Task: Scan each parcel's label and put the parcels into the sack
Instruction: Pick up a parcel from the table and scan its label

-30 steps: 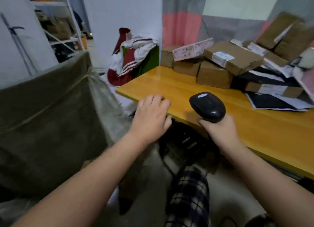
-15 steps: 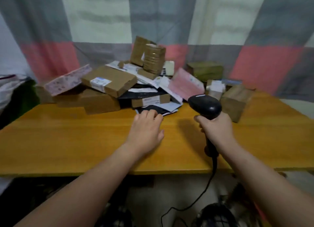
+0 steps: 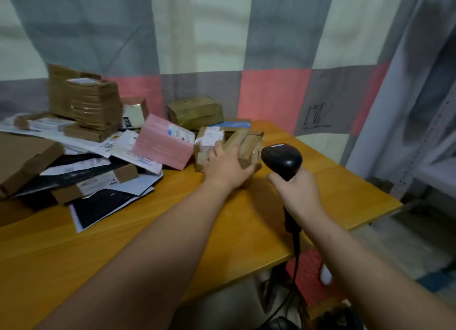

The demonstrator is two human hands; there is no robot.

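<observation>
My left hand (image 3: pixel 228 168) lies on a small brown taped cardboard parcel (image 3: pixel 246 142) at the right end of the pile, fingers wrapped over its top and thumb at its front right corner. My right hand (image 3: pixel 294 189) grips a black corded barcode scanner (image 3: pixel 282 160) just to the right of that parcel, head pointing away from me. A pink parcel (image 3: pixel 164 145) with a white label leans to the left of it. Beside it another small box with a white label (image 3: pixel 209 138) touches the held parcel. The sack is out of view.
A heap of brown boxes (image 3: pixel 84 102), black and white mailers (image 3: pixel 98 201) and a flat carton (image 3: pixel 22 159) covers the left of the wooden table (image 3: pixel 172 218). A taped box (image 3: pixel 196 111) sits at the back. A checked curtain hangs behind; the table's right edge drops off near a metal rack (image 3: pixel 429 137).
My view swung right from the sack to the pile's right end. My left hand moved forward from the bare tabletop onto the small brown parcel. The scanner stayed in my right hand.
</observation>
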